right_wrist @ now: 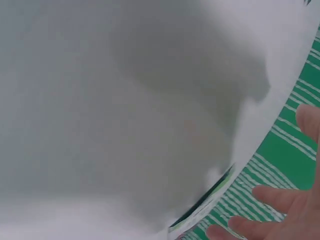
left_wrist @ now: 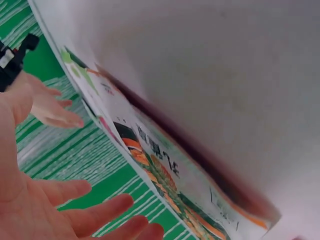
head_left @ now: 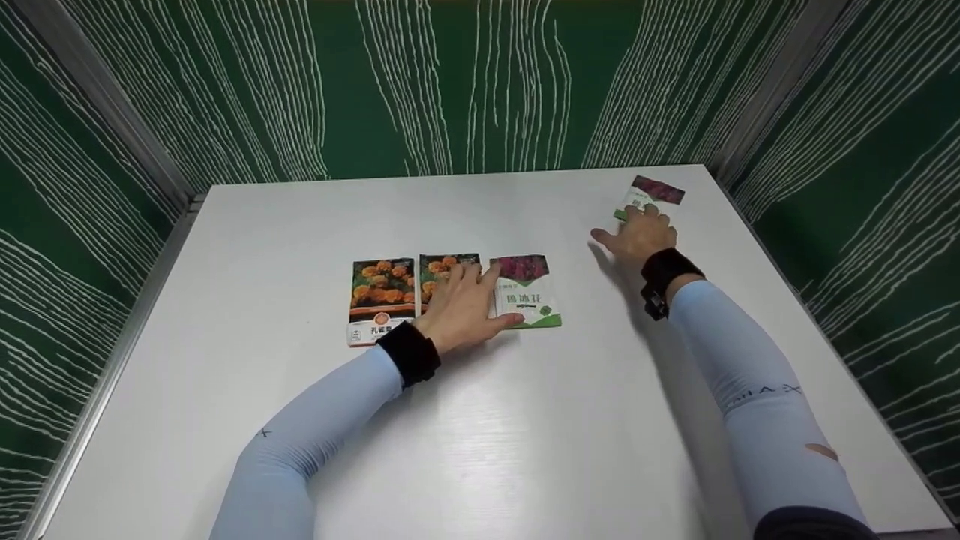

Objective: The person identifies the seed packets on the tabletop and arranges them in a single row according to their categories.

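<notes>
Three flower seed packets lie in a row mid-table: an orange-flowered packet [head_left: 381, 291] on the left, a second orange-flowered packet [head_left: 435, 274] partly covered, and a purple-flowered packet [head_left: 529, 298] on the right. My left hand [head_left: 463, 307] spreads over the second one, its thumb reaching across the lower part of the purple one. In the left wrist view its fingers extend beside the packets [left_wrist: 165, 170]. Toward the far right corner my right hand [head_left: 643, 236] has its fingertips at another purple-flowered packet [head_left: 661, 190]. Fingers [right_wrist: 272, 197] look extended in the right wrist view; exact contact is unclear.
The white table [head_left: 465, 450] meets green walls [head_left: 517, 82] with white wavy lines at the back and sides. The far-right packet sits near the table's back right corner. Grey metal posts [head_left: 780, 75] stand at the corners.
</notes>
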A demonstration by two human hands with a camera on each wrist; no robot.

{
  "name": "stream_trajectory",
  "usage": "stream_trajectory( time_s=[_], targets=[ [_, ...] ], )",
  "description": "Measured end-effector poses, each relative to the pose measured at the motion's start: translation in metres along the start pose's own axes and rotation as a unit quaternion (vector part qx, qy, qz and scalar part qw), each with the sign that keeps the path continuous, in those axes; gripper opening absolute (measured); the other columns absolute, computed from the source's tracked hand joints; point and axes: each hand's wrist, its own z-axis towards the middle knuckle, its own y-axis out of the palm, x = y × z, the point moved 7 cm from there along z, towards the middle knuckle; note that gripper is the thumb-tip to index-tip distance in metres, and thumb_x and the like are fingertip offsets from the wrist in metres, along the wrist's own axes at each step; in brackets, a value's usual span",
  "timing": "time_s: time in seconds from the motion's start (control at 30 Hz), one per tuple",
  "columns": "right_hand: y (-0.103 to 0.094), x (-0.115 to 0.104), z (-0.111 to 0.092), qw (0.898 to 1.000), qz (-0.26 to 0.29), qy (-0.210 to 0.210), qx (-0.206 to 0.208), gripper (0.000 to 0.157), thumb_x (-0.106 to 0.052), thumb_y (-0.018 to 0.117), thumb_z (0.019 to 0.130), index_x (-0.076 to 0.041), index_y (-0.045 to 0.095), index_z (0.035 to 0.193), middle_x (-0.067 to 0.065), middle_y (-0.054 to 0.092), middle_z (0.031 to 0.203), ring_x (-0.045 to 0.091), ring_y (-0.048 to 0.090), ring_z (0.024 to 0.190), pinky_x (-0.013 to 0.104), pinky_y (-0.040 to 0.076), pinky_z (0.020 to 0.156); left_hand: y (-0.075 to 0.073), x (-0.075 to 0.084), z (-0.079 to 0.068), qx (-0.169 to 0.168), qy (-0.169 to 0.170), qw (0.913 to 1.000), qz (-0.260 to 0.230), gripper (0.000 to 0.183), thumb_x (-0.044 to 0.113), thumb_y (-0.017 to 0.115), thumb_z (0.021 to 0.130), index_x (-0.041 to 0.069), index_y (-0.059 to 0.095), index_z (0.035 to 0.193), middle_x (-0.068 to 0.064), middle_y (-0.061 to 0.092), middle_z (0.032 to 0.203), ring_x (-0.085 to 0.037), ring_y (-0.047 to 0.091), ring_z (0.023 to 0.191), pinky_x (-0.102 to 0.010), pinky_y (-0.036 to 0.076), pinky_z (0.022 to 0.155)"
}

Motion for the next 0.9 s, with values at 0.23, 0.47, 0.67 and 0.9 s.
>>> stream_trajectory(
  time_s=[0.23, 0.47, 0.67, 0.9],
  targets=[
    [0.009, 0.013, 0.009, 0.999, 0.003, 0.006, -0.034, 0.098, -0.065, 0.048, 0.110, 0.007, 0.027, 0.173, 0.046, 0.023, 0.174, 0.070, 0.030, 0.157, 0.081, 0.032, 0.127, 0.001, 0.000, -0.002, -0.002, 0.006, 1.0000, 0.003, 0.104, 0.078, 0.062, 0.103, 0.016, 0.029, 0.180, -0.028, 0.042, 0.177, -0.051, 0.034, 0.168, -0.074, 0.036, 0.132],
    [0.017, 0.020, 0.012, 0.998, 0.012, -0.006, -0.068, 0.097, -0.066, 0.041, 0.112, 0.005, 0.022, 0.175, 0.045, 0.008, 0.180, 0.070, 0.014, 0.164, 0.086, 0.023, 0.128, 0.003, 0.004, -0.005, -0.020, 0.027, 0.9994, 0.002, 0.103, 0.076, 0.061, 0.105, 0.017, 0.025, 0.181, -0.027, 0.041, 0.177, -0.052, 0.029, 0.170, -0.072, 0.036, 0.132],
    [0.022, 0.024, 0.013, 0.996, 0.021, -0.005, -0.092, 0.098, -0.068, 0.038, 0.112, 0.003, 0.019, 0.177, 0.043, 0.002, 0.182, 0.068, 0.007, 0.167, 0.087, 0.014, 0.130, 0.004, 0.005, -0.005, -0.014, 0.028, 0.9995, 0.004, 0.103, 0.075, 0.063, 0.104, 0.016, 0.026, 0.180, -0.026, 0.043, 0.176, -0.050, 0.034, 0.168, -0.070, 0.037, 0.133],
    [0.024, 0.027, 0.009, 0.994, 0.014, 0.003, -0.104, 0.098, -0.067, 0.035, 0.113, 0.005, 0.018, 0.176, 0.042, 0.006, 0.182, 0.065, 0.008, 0.168, 0.086, 0.015, 0.130, 0.007, 0.003, -0.006, -0.020, 0.024, 0.9995, -0.001, 0.102, 0.073, 0.063, 0.105, 0.017, 0.025, 0.181, -0.025, 0.040, 0.178, -0.052, 0.028, 0.171, -0.071, 0.034, 0.135]
  ],
)
